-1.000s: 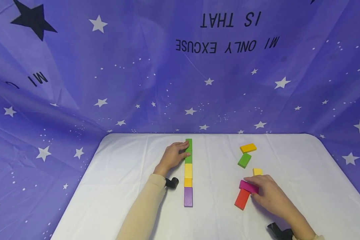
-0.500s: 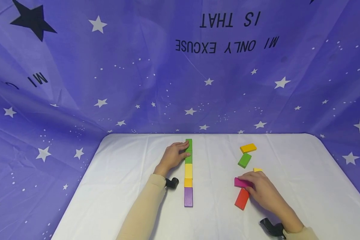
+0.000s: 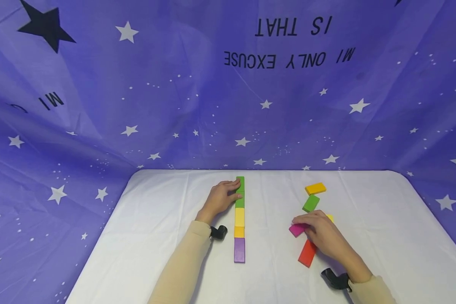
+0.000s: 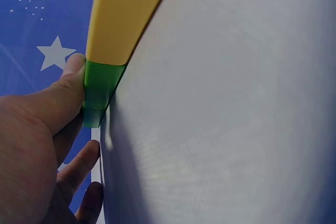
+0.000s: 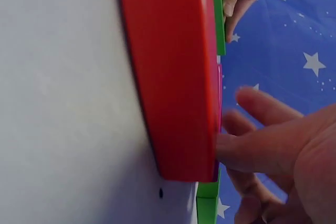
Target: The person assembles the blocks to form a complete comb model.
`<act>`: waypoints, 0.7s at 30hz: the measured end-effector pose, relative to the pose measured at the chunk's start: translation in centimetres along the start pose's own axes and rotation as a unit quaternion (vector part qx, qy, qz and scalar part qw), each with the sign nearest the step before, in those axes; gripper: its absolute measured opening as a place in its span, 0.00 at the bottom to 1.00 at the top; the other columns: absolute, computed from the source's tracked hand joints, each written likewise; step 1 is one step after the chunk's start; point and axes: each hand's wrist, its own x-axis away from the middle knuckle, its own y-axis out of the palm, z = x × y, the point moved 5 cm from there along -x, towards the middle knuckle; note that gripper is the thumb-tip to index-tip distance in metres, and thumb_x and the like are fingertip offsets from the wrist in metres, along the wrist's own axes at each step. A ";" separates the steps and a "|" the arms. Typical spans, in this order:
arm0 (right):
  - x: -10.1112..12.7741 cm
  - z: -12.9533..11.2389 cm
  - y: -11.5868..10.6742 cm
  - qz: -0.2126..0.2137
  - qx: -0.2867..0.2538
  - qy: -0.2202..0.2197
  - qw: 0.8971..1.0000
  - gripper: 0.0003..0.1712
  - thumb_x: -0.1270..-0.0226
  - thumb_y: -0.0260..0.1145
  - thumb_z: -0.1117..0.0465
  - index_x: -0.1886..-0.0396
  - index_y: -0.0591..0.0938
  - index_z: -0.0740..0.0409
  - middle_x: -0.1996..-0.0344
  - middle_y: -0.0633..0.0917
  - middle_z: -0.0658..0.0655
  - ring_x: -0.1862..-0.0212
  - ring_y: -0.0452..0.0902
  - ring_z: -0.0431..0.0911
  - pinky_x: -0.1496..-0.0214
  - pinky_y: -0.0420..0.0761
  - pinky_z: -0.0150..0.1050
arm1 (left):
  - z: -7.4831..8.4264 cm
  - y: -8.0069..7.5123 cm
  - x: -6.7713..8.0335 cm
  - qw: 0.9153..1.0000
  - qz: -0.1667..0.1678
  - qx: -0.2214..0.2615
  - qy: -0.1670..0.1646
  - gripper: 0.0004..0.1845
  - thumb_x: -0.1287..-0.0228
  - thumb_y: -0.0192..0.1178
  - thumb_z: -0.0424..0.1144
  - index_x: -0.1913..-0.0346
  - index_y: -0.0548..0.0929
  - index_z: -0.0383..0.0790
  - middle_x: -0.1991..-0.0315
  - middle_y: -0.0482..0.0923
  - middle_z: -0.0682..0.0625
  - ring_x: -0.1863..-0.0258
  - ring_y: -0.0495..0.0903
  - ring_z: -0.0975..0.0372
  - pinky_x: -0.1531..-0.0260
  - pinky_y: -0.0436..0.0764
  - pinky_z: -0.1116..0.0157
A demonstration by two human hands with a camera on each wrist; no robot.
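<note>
Pinching the magenta block between thumb and fingers with the right hand, just beyond and left of the red block, well apart from the row. Slid leftward and turned since 0.5 s ago, away from the red block's far end; as judged, separated for handling without disturbing the red block. Cannot tell any lift off the white tablecloth. Lying farther back: the loose green block, the loose orange block and, mostly hidden by the right hand, the yellow block.

Resting a finger on the far green block and the thumb on the near green block, left hand spread and relaxed, unchanged since 1.0 s ago. Following nearer, end to end: pale yellow block, short orange block, purple block. Apparently a steadied row of 5, unaffected by the shift.
</note>
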 end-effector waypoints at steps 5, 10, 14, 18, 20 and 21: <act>0.4 0.0 -0.3 0.022 -0.012 0.053 0.998 0.23 0.50 0.70 0.69 0.52 0.82 0.53 0.51 0.81 0.54 0.47 0.69 0.53 0.46 0.71 0.54 | 0.1 0.0 0.0 1.000 0.001 -0.002 0.000 0.27 0.42 0.63 0.49 0.41 0.76 0.43 0.37 0.69 0.57 0.38 0.67 0.54 0.37 0.63 0.55; 0.8 -0.3 -0.6 0.046 -0.002 0.112 0.993 0.25 0.46 0.70 0.58 0.47 0.79 0.61 0.51 0.80 0.63 0.47 0.69 0.59 0.45 0.69 0.57 | 0.0 0.0 0.0 1.000 -0.002 0.003 -0.005 0.27 0.42 0.63 0.48 0.41 0.76 0.43 0.37 0.69 0.56 0.38 0.67 0.54 0.36 0.62 0.54; 0.9 -0.7 -0.2 0.038 0.035 0.142 0.989 0.34 0.44 0.69 0.49 0.44 0.75 0.68 0.52 0.80 0.67 0.48 0.70 0.63 0.46 0.70 0.57 | 0.0 0.0 0.0 1.000 -0.002 0.003 -0.002 0.27 0.42 0.63 0.48 0.41 0.76 0.42 0.37 0.69 0.55 0.38 0.67 0.54 0.36 0.62 0.55; 1.0 -1.0 0.4 0.019 0.075 0.165 0.983 0.43 0.47 0.68 0.40 0.44 0.73 0.71 0.54 0.79 0.70 0.51 0.71 0.63 0.50 0.72 0.58 | 0.0 0.1 -0.1 1.000 -0.003 -0.002 -0.001 0.27 0.42 0.63 0.49 0.41 0.76 0.42 0.37 0.69 0.56 0.38 0.67 0.54 0.36 0.62 0.56; 1.0 -1.2 0.7 0.015 0.086 0.169 0.982 0.45 0.49 0.68 0.38 0.45 0.73 0.72 0.56 0.78 0.69 0.54 0.71 0.62 0.54 0.74 0.56 | 0.0 0.2 -0.1 1.000 -0.004 -0.003 -0.002 0.27 0.42 0.63 0.49 0.41 0.76 0.43 0.37 0.69 0.56 0.38 0.67 0.55 0.36 0.62 0.56; 1.0 -1.3 0.8 0.015 0.090 0.170 0.981 0.45 0.50 0.69 0.38 0.46 0.74 0.71 0.58 0.78 0.69 0.56 0.71 0.61 0.56 0.75 0.55 | 0.0 0.2 -0.1 1.000 -0.004 -0.003 -0.003 0.27 0.42 0.63 0.49 0.41 0.76 0.43 0.37 0.69 0.56 0.37 0.66 0.55 0.36 0.62 0.56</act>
